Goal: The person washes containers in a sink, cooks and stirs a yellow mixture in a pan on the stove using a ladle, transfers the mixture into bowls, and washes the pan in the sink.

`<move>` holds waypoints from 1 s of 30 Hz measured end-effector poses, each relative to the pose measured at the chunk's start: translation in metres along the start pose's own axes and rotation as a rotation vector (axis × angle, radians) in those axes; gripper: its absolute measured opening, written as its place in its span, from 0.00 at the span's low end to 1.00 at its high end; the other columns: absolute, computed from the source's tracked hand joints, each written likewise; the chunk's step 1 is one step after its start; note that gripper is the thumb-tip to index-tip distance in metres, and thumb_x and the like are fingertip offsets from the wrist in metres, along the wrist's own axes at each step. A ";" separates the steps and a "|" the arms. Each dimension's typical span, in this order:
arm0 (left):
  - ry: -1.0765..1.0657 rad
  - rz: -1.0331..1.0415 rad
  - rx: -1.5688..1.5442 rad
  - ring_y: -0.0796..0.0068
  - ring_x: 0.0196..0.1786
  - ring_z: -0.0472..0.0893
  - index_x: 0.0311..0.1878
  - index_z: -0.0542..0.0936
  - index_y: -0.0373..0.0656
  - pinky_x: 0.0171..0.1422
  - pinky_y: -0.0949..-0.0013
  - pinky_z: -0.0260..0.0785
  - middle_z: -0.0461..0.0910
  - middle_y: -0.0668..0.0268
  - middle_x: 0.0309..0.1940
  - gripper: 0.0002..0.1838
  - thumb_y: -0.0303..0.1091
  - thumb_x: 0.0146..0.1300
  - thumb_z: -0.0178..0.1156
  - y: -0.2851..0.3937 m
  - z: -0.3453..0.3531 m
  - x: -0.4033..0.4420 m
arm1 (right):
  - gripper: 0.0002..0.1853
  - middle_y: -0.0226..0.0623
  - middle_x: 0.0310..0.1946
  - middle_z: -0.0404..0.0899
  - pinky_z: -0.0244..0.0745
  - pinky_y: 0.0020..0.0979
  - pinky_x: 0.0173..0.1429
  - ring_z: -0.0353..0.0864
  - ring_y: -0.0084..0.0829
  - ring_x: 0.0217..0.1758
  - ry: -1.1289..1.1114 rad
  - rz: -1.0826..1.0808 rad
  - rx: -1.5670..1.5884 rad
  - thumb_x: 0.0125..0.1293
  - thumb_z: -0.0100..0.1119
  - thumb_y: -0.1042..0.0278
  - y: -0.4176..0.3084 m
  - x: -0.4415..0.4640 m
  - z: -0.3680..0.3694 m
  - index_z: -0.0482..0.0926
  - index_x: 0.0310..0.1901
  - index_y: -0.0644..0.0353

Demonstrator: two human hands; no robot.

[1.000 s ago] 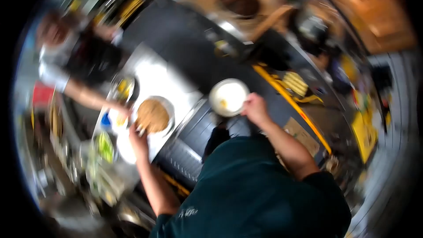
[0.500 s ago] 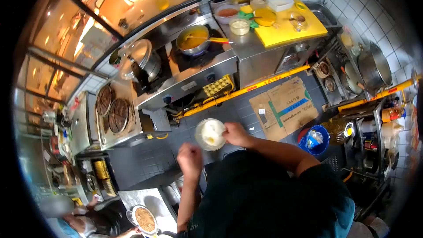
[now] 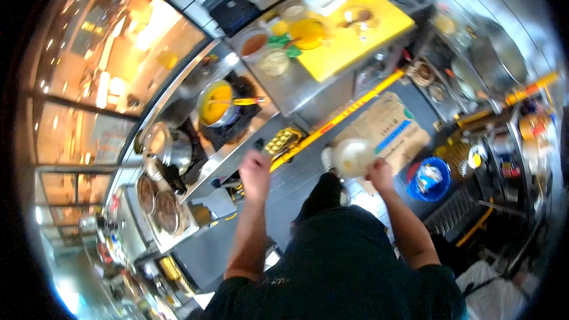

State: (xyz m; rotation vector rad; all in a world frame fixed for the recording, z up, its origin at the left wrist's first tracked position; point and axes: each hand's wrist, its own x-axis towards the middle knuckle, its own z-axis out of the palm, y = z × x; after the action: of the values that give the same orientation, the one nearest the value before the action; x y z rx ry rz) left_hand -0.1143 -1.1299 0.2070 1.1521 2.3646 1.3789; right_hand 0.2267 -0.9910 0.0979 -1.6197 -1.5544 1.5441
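Observation:
My right hand (image 3: pixel 380 173) grips the rim of a round bowl (image 3: pixel 353 157) with whitish contents and a small yellowish patch. The bowl is held in front of me above the floor, blurred by motion, so what it contains is unclear. My left hand (image 3: pixel 255 176) is raised to the left, apart from the bowl, in a loose fist. Nothing shows in its fingers, though it too is blurred. The stove front with its dark knob is nearest to it.
A pan of yellow-orange liquid (image 3: pixel 217 103) sits on the stove, near a lidded pot (image 3: pixel 175 149). Bowls stand by a yellow cutting board (image 3: pixel 379 29). A yellow rail (image 3: pixel 338 120) runs along the counter. Flattened cardboard (image 3: pixel 394 133) and a blue basin (image 3: pixel 429 179) lie right.
My view and body have turned. The bowl has moved right with my right hand, towards the cardboard. My left hand has moved up, further from the bowl. The person at lower left has left view.

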 end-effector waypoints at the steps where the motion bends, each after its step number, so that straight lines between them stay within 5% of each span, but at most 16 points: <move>1: 0.174 0.077 0.199 0.77 0.24 0.67 0.24 0.70 0.41 0.31 0.69 0.66 0.68 0.65 0.18 0.11 0.20 0.55 0.63 0.023 -0.021 0.042 | 0.07 0.41 0.22 0.81 0.81 0.34 0.26 0.84 0.32 0.22 0.056 0.006 0.055 0.67 0.58 0.74 0.012 0.019 -0.005 0.75 0.31 0.66; 3: 0.324 0.028 0.105 0.76 0.24 0.68 0.25 0.71 0.41 0.31 0.69 0.66 0.71 0.65 0.19 0.08 0.18 0.54 0.60 -0.006 -0.061 0.124 | 0.08 0.43 0.22 0.82 0.82 0.33 0.25 0.85 0.33 0.21 0.143 -0.031 0.074 0.66 0.58 0.74 0.020 0.054 -0.020 0.75 0.29 0.68; 7: 0.643 0.101 0.422 0.75 0.27 0.72 0.27 0.75 0.45 0.34 0.68 0.68 0.73 0.70 0.21 0.08 0.19 0.58 0.58 -0.034 -0.091 0.237 | 0.10 0.45 0.22 0.81 0.83 0.34 0.26 0.86 0.34 0.22 0.224 0.016 -0.011 0.65 0.59 0.72 0.029 0.121 -0.048 0.74 0.29 0.70; 8: 0.483 0.083 0.141 0.79 0.25 0.70 0.28 0.73 0.47 0.31 0.70 0.66 0.71 0.71 0.19 0.09 0.21 0.59 0.59 -0.064 -0.099 0.260 | 0.10 0.45 0.22 0.81 0.83 0.34 0.26 0.86 0.34 0.23 0.253 0.060 -0.014 0.65 0.59 0.72 0.037 0.139 -0.057 0.74 0.30 0.70; 9: 0.471 -0.193 -0.342 0.82 0.23 0.68 0.28 0.69 0.48 0.27 0.74 0.62 0.69 0.73 0.19 0.11 0.21 0.62 0.58 -0.021 -0.083 0.262 | 0.10 0.43 0.23 0.80 0.83 0.34 0.27 0.86 0.34 0.23 0.293 0.076 -0.148 0.65 0.59 0.72 0.033 0.151 -0.064 0.74 0.30 0.69; 10: 0.400 -0.171 -0.411 0.84 0.21 0.66 0.27 0.67 0.49 0.24 0.77 0.57 0.69 0.73 0.20 0.13 0.21 0.64 0.55 -0.014 -0.075 0.267 | 0.10 0.42 0.23 0.80 0.82 0.33 0.27 0.86 0.33 0.23 0.295 0.093 -0.109 0.65 0.60 0.72 0.039 0.167 -0.070 0.75 0.30 0.69; 11: 0.416 -0.249 -0.401 0.84 0.20 0.66 0.27 0.66 0.48 0.23 0.77 0.55 0.69 0.72 0.20 0.13 0.21 0.65 0.54 0.041 -0.050 0.262 | 0.09 0.43 0.23 0.81 0.82 0.33 0.28 0.86 0.33 0.22 0.320 0.101 -0.067 0.65 0.59 0.72 0.046 0.183 -0.072 0.75 0.30 0.69; 13: 0.213 -0.159 -0.469 0.84 0.18 0.64 0.27 0.66 0.47 0.20 0.76 0.51 0.70 0.71 0.18 0.13 0.24 0.67 0.56 0.022 -0.024 0.259 | 0.08 0.44 0.21 0.83 0.83 0.32 0.29 0.86 0.32 0.22 0.369 0.193 0.030 0.63 0.59 0.73 0.010 0.209 -0.074 0.75 0.30 0.69; 14: 0.300 -0.278 -0.378 0.84 0.19 0.63 0.27 0.66 0.47 0.20 0.76 0.50 0.71 0.71 0.18 0.13 0.25 0.67 0.56 0.048 0.006 0.254 | 0.08 0.44 0.21 0.83 0.82 0.33 0.28 0.86 0.33 0.22 0.392 0.190 -0.027 0.63 0.60 0.72 0.017 0.230 -0.074 0.75 0.30 0.69; 16: -0.003 -0.249 -0.431 0.83 0.20 0.63 0.27 0.67 0.47 0.21 0.75 0.51 0.67 0.73 0.18 0.11 0.22 0.63 0.56 0.060 0.050 0.237 | 0.08 0.44 0.21 0.82 0.82 0.34 0.28 0.87 0.33 0.24 0.405 0.220 -0.045 0.63 0.60 0.72 0.038 0.282 -0.070 0.75 0.31 0.68; 17: -0.011 -0.475 -0.654 0.82 0.19 0.63 0.26 0.67 0.47 0.21 0.75 0.52 0.65 0.73 0.18 0.12 0.20 0.61 0.55 0.073 0.075 0.228 | 0.08 0.44 0.21 0.82 0.81 0.34 0.28 0.87 0.33 0.24 0.415 0.229 -0.042 0.63 0.60 0.72 0.031 0.303 -0.068 0.74 0.31 0.68; 19: -0.234 -0.448 -0.463 0.81 0.18 0.62 0.25 0.65 0.47 0.21 0.76 0.54 0.64 0.72 0.18 0.14 0.16 0.59 0.53 0.083 0.104 0.210 | 0.08 0.43 0.22 0.81 0.81 0.35 0.28 0.87 0.33 0.24 0.425 0.247 -0.035 0.63 0.60 0.72 0.011 0.347 -0.058 0.74 0.31 0.67; 23: -0.488 -0.642 -0.657 0.78 0.21 0.67 0.23 0.62 0.45 0.21 0.74 0.59 0.64 0.69 0.20 0.18 0.10 0.55 0.55 0.107 0.134 0.209 | 0.08 0.42 0.28 0.82 0.81 0.33 0.28 0.87 0.35 0.25 0.402 0.332 -0.025 0.66 0.60 0.70 0.052 0.461 -0.026 0.75 0.36 0.67; 25: -0.525 -0.685 -0.679 0.78 0.21 0.68 0.23 0.62 0.44 0.22 0.73 0.61 0.64 0.69 0.20 0.18 0.10 0.54 0.56 0.109 0.145 0.217 | 0.07 0.43 0.31 0.82 0.81 0.32 0.29 0.86 0.34 0.28 0.375 -0.007 -0.247 0.68 0.59 0.71 0.091 0.510 -0.007 0.76 0.37 0.67; 28: -0.478 -0.762 -0.629 0.77 0.22 0.69 0.22 0.63 0.43 0.25 0.73 0.62 0.65 0.69 0.20 0.18 0.11 0.55 0.57 0.108 0.164 0.225 | 0.18 0.43 0.44 0.81 0.79 0.40 0.52 0.80 0.39 0.49 0.289 0.027 0.291 0.63 0.63 0.50 0.162 0.603 0.027 0.85 0.42 0.59; 30: -0.455 -0.780 -0.586 0.78 0.23 0.69 0.22 0.63 0.43 0.26 0.73 0.63 0.66 0.68 0.20 0.18 0.11 0.57 0.58 0.101 0.180 0.227 | 0.17 0.41 0.42 0.79 0.77 0.39 0.50 0.78 0.37 0.47 0.272 0.098 0.379 0.64 0.61 0.52 0.152 0.629 0.027 0.83 0.40 0.59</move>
State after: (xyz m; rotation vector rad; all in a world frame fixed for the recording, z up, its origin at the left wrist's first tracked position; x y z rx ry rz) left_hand -0.1271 -0.8249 0.2372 0.2717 1.6200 1.2033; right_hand 0.1176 -0.4929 -0.3014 -1.6201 -0.9865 1.4839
